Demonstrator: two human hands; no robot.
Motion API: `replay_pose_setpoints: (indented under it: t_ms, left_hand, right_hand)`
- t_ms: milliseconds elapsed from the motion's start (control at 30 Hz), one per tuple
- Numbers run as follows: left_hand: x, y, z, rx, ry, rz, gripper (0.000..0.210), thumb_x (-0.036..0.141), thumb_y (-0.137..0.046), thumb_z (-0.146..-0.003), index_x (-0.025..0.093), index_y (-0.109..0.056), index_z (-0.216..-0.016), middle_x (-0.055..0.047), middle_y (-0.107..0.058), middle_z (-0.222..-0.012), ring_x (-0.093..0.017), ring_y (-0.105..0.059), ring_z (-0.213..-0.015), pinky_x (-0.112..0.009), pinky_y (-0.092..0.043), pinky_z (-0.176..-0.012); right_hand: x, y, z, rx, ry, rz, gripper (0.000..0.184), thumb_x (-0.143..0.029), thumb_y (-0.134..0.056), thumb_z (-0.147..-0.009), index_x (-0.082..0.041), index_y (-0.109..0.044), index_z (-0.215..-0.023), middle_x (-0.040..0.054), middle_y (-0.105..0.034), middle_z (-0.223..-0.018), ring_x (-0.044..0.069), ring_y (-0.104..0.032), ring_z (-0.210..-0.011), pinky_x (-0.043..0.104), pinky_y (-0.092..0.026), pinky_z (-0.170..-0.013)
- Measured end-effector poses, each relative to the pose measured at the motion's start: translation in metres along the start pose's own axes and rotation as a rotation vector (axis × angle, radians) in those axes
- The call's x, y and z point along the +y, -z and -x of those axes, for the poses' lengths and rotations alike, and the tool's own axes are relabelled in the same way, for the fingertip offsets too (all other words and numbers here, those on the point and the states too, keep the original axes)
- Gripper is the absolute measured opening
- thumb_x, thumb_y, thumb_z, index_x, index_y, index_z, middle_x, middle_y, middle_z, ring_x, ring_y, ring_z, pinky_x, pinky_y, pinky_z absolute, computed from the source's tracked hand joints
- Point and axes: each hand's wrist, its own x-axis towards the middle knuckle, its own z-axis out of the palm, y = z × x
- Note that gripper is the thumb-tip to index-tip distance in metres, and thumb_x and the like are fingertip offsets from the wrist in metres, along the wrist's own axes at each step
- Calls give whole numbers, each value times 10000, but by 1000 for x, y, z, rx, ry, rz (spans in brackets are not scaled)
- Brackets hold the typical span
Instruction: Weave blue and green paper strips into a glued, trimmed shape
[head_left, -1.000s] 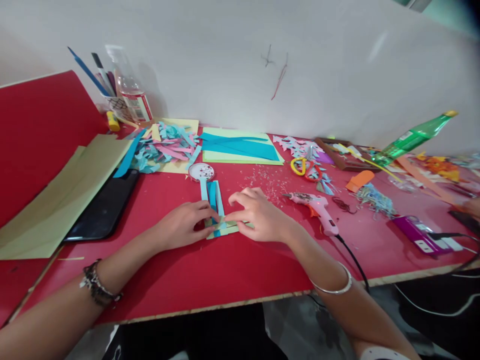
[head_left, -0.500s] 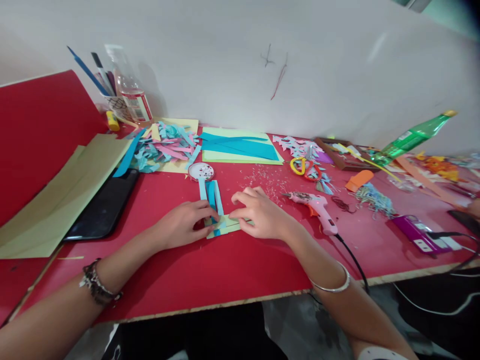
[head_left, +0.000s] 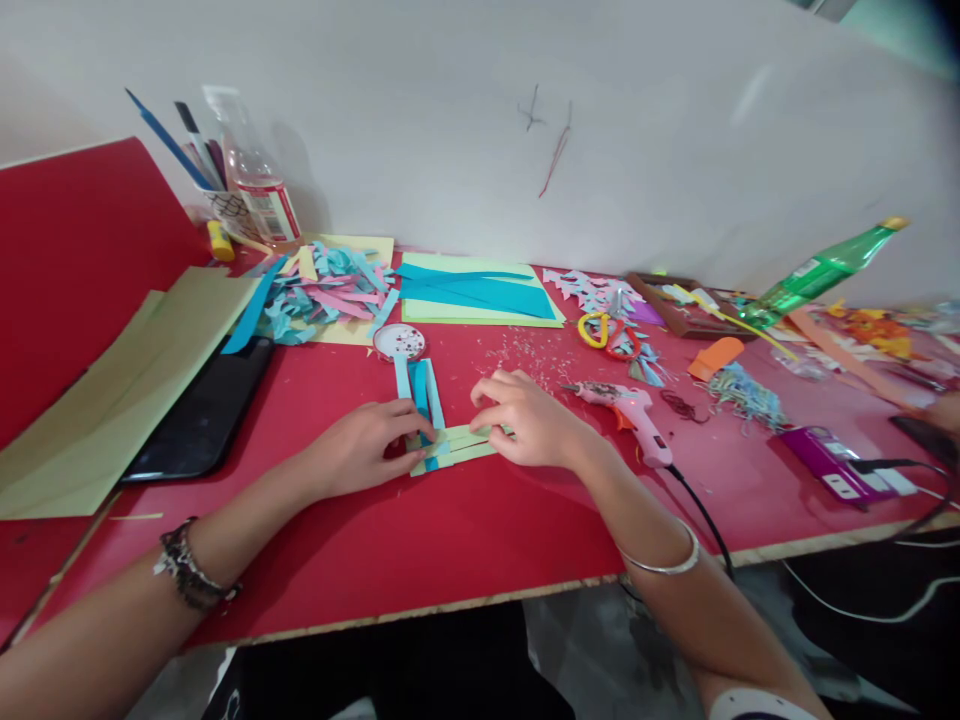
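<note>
Some slim green paper strips (head_left: 455, 439) under left hand (head_left: 369, 447) and right hand (head_left: 531, 420), fingers apart

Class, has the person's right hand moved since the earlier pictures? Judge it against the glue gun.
Yes: the right hand has moved rightward along the pale green strips, nearer the pink glue gun.

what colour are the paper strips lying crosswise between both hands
Pale yellowish green; the paper strips show best in the head view.
</note>
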Motion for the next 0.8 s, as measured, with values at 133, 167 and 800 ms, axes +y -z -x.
replay_pose_setpoints:
  t_ms: [133,167,800]
  left_hand:
    - [0,0,0,-2,5,3,235,295,-415,-844,195,-586,-969,-49,-544,-895,-120,-523,-677,-222,-402,-634]
    - [0,0,0,-1,4,6,237,296,-414,-843,196,-587,-971,-49,-545,-897,-119,-524,-675,-221,-402,-632]
    - [-2,-1,0,-4,-1,2,222,289,-407,-853,199,-574,-968,-46,-540,-905,-117,-527,-687,-226,-403,-655]
  right_hand:
    - [2,0,2,-28,-33,-23,297,-87,-418,-714,-165,-696,-785,52,-552,-767,146,-465,-723,277,-340,-674]
    - [2,0,2,-39,-45,-26,303,-87,-413,-718,-165,-697,-790,45,-554,-740,140,-469,-702,270,-343,-664]
    - [14,10,13,-4,-225,16,318,-107,-386,-732,-190,-689,-783,18,-670,-791,136,-579,-719,237,-375,-646]
